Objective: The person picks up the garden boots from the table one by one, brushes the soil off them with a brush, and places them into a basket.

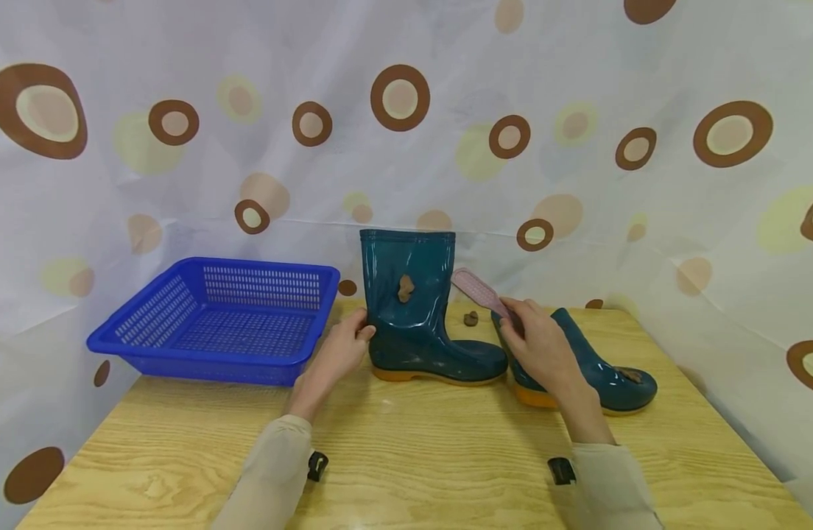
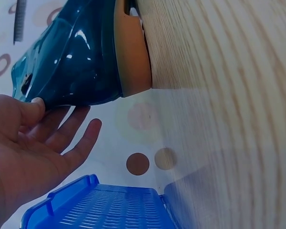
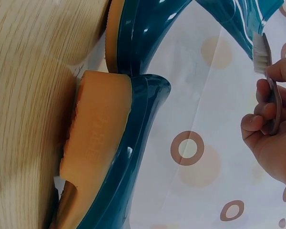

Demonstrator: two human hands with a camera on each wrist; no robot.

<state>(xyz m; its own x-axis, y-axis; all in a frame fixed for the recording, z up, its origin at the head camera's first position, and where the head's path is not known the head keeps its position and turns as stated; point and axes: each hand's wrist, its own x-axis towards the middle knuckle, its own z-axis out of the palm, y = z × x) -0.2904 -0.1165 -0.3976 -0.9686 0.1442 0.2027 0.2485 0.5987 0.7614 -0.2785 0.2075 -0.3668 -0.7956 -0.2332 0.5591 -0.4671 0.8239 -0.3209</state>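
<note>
A dark green rain boot (image 1: pixel 409 324) with an orange sole stands upright, toe to the right, with a brown clump (image 1: pixel 405 288) on its shaft. At the back of its ankle is my left hand (image 1: pixel 343 342), thumb on the near side and fingers reaching behind. My right hand (image 1: pixel 539 342) grips the handle of a pinkish scrub brush (image 1: pixel 479 288). The bristles (image 3: pixel 261 59) show in the right wrist view, close to the upright boot's shaft. Below the right hand a second rain boot (image 1: pixel 605 375) rests on the table, partly hidden by that hand.
On the left a blue plastic basket (image 1: pixel 214 359) with slotted walls stands on the wooden table (image 1: pixel 406 456). One small brown clump (image 1: pixel 470 319) lies behind the boots, another (image 1: pixel 630 375) on the second boot's toe. A dotted cloth (image 1: pixel 446 177) hangs behind the table.
</note>
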